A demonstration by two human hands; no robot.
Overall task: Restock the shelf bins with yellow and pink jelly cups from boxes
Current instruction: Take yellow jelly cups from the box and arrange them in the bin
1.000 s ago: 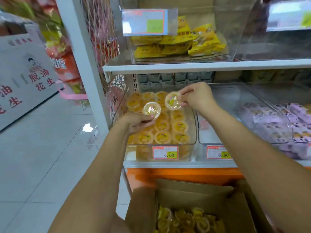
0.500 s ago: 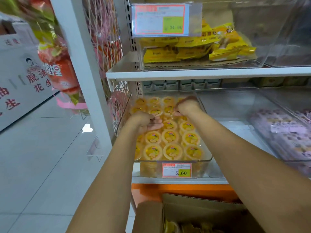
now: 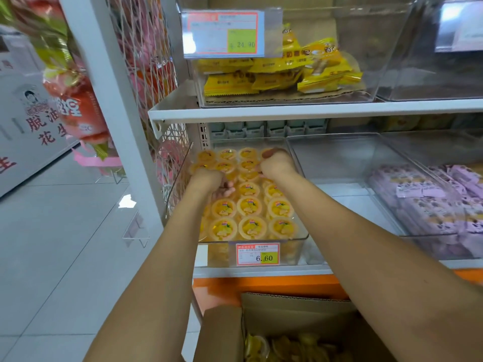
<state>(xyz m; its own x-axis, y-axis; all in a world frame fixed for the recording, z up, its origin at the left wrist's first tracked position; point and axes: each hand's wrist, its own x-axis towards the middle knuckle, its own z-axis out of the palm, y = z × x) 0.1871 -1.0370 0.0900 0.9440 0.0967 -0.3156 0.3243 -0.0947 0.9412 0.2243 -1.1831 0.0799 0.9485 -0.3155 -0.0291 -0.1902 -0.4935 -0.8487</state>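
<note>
Placing: my left hand [image 3: 209, 180] and right hand [image 3: 277, 165] lay among binned yellow jelly cups [image 3: 251, 205], fingers curled, hold untellable; next needed: cardboard box [image 3: 295, 312].

Clear glossy plastic bin [image 3: 298, 239], matt cardboard box [image 3: 295, 314]

The left forearm [image 3: 162, 270] and right forearm [image 3: 366, 244] are bare along their visible length; left grip [image 3: 209, 178] and right grip [image 3: 277, 167] too.

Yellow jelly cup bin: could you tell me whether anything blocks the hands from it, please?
Nothing visible does: the bin is open-topped, and the left hand and right hand are inside it, over the yellow jelly cups.
</note>
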